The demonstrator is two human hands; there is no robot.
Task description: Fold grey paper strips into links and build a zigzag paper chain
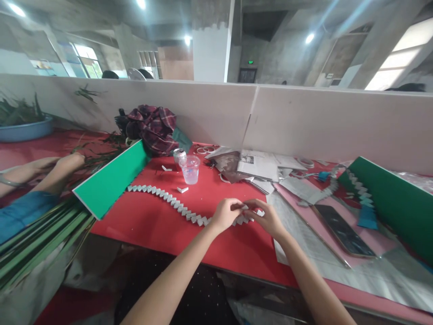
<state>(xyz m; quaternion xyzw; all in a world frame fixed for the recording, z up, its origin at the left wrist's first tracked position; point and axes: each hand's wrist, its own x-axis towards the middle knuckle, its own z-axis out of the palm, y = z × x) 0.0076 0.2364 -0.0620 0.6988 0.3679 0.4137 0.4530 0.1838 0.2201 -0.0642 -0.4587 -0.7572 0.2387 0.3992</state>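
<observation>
Both hands (248, 215) pinch folded paper chain (169, 197)

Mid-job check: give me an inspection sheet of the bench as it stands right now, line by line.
Surface: red table, with a pink sheet laid at right.
Job's things: folded paper chain runs in a zigzag line toward the green board at left.
Clutter: plastic cup with a can beside it; loose papers; phone lying flat; plaid cloth.
Grippers: left hand and right hand both pinch the chain's near end.
Cables: nothing seen.
Surroundings: white partition behind; co-worker's arms and long leaves at left; blue basin far left.
</observation>
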